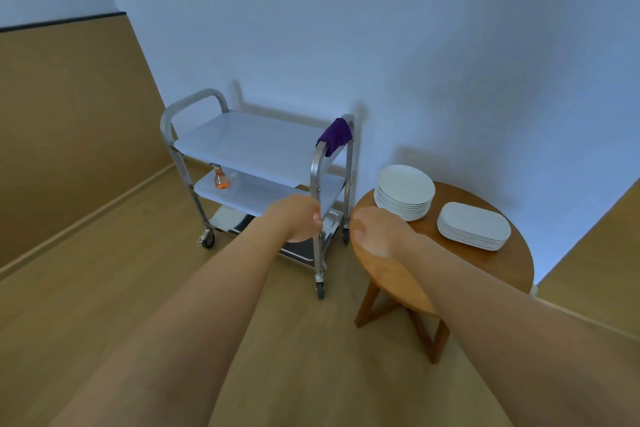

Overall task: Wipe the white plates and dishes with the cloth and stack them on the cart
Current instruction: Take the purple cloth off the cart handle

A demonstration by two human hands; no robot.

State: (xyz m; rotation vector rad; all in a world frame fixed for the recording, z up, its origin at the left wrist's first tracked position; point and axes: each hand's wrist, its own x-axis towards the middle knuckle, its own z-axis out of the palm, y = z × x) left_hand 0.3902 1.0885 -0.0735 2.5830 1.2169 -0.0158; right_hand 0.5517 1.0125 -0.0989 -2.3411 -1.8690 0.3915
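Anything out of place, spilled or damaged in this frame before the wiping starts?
Nothing stands out. The purple cloth hangs over the cart handle, and the round plates and oblong dishes sit in two tidy stacks on the wooden table. No spills or breakage visible.

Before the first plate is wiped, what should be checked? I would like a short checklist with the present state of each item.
1. Cloth within reach: ok, it hangs on the cart handle.
2. Top shelf free for stacking: ok, nothing on it.
3. Round plates stacked steadily on the table: ok.
4. Oblong dishes stacked steadily: ok.
5. Left hand free: cannot tell, curled near the cart post.
6. Right hand free: ok, it holds nothing.
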